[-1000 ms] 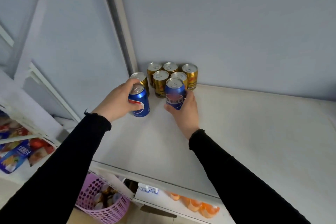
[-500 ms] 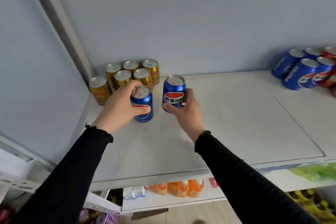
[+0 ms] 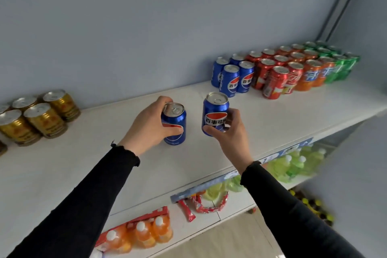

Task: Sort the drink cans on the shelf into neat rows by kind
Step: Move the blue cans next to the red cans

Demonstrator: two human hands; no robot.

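Note:
My left hand (image 3: 146, 126) grips a blue cola can (image 3: 174, 124) over the middle of the white shelf (image 3: 83, 163). My right hand (image 3: 229, 132) grips a second blue cola can (image 3: 215, 112) just to its right, held slightly higher. Further right along the shelf stand more blue cans (image 3: 232, 76), then red cans (image 3: 274, 73), orange cans (image 3: 312, 73) and green cans (image 3: 339, 63) in rows. A cluster of gold cans (image 3: 39, 115) stands at the far left.
The grey wall (image 3: 167, 27) backs the shelf. A lower shelf carries orange drink bottles (image 3: 142, 234), red snack packets (image 3: 201, 205) and green bottles (image 3: 293, 165). Bare shelf surface lies between the gold cans and my hands.
Both hands have carried their blue cans rightward, away from the gold cans and toward the blue group. The view has swung right, revealing the red, orange and green rows.

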